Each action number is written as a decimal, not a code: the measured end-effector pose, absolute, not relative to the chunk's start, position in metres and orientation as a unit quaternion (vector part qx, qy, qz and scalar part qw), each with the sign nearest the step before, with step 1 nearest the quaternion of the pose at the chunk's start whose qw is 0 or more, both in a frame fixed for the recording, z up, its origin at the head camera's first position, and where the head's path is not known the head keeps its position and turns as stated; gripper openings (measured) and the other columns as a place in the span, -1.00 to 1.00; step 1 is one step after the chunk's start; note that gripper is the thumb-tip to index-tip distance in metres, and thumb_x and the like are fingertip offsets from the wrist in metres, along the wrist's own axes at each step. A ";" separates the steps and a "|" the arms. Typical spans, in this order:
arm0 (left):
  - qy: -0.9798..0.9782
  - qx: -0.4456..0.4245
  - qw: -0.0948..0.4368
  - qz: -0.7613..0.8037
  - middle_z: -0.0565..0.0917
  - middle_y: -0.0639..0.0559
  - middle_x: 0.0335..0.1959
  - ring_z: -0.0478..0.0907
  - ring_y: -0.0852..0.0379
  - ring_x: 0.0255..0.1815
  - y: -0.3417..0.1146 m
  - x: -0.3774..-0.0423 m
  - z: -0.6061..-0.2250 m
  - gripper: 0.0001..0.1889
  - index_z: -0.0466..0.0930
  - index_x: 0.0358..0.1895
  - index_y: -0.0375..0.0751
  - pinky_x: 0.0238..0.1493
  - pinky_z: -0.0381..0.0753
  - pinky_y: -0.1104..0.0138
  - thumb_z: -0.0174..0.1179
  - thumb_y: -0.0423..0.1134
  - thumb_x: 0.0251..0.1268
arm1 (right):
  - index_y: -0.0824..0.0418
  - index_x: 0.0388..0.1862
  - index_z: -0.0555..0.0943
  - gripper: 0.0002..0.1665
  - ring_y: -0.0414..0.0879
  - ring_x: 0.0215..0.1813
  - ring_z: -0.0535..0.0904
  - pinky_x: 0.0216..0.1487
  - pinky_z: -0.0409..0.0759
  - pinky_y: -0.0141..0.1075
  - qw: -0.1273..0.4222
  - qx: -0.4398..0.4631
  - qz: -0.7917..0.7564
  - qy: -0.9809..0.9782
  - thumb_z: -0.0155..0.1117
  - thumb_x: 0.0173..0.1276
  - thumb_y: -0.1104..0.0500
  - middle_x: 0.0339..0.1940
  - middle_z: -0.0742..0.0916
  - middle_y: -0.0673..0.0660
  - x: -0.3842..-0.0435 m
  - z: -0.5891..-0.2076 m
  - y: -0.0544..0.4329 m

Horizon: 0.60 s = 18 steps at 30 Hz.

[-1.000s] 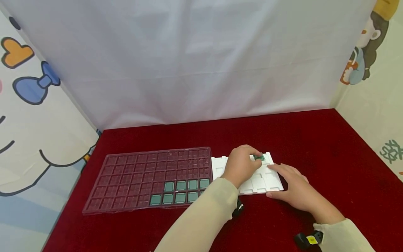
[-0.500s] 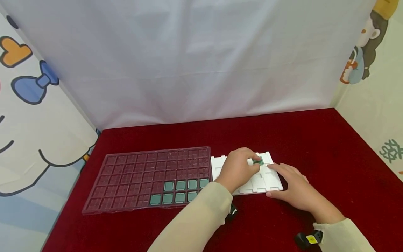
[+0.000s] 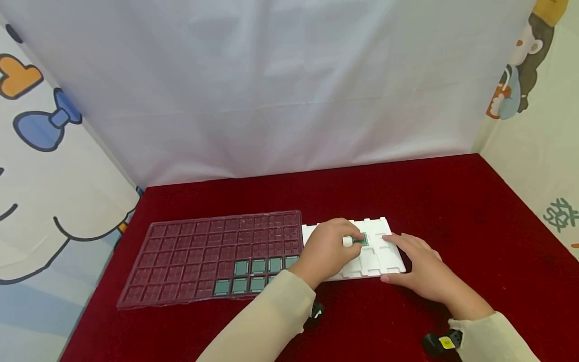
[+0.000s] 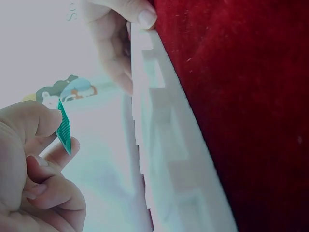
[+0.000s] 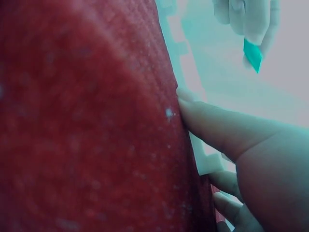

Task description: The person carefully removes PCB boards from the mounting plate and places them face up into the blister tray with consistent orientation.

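My left hand pinches a small square green chip between thumb and fingertips, over the white pocketed tray. In the left wrist view the chip is tilted nearly on edge, apart from the tray. At the tray's right end, my right hand holds the corner, thumb along the front edge and fingers around the end. The right wrist view shows that thumb against the tray's side. My left hand and forearm hide the tray's left part.
A dark red plastic tray of many pockets adjoins the white tray on the left. Several green chips sit in its two front rows, some behind my left sleeve. Red cloth covers the table; a white curtain hangs behind.
My left hand has drawn the chip from the white tray's far edge leftward and toward me. My right hand has stayed at the corner.
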<state>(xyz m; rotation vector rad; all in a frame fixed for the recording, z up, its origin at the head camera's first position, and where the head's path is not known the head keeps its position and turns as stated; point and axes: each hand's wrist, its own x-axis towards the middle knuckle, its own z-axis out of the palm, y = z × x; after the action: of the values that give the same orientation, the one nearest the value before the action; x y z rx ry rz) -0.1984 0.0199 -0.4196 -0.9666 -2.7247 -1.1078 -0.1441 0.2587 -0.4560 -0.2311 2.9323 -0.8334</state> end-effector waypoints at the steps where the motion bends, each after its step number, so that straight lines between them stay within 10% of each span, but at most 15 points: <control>1: -0.879 -0.313 0.023 -0.359 0.73 0.24 -0.04 0.62 0.29 0.07 0.017 -0.197 -0.419 -0.78 0.86 -0.10 0.00 0.15 0.51 0.45 0.31 -0.31 0.26 | 0.13 0.54 0.38 0.05 0.43 0.51 0.16 0.27 0.12 0.53 0.043 -0.075 -0.272 0.958 0.62 0.14 -0.16 0.49 0.41 0.43 -0.144 -0.456 0.259; 18: -0.873 -0.300 0.037 -0.384 0.72 0.17 -0.02 0.49 0.23 -0.34 -0.031 -0.179 -0.412 -0.80 0.85 -0.09 -0.07 -0.30 0.54 0.42 0.34 -0.35 0.29 | 0.12 0.54 0.38 0.06 0.41 0.52 0.15 0.29 0.11 0.50 0.047 -0.066 -0.268 0.960 0.64 0.13 -0.14 0.50 0.39 0.44 -0.145 -0.457 0.257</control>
<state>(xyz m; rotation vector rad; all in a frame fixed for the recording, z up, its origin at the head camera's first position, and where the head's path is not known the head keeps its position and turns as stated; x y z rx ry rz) -0.1789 -0.0306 -0.4119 -0.9201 -2.6790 -1.1792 -0.1449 0.2570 -0.4569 -0.2000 2.9283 -0.8169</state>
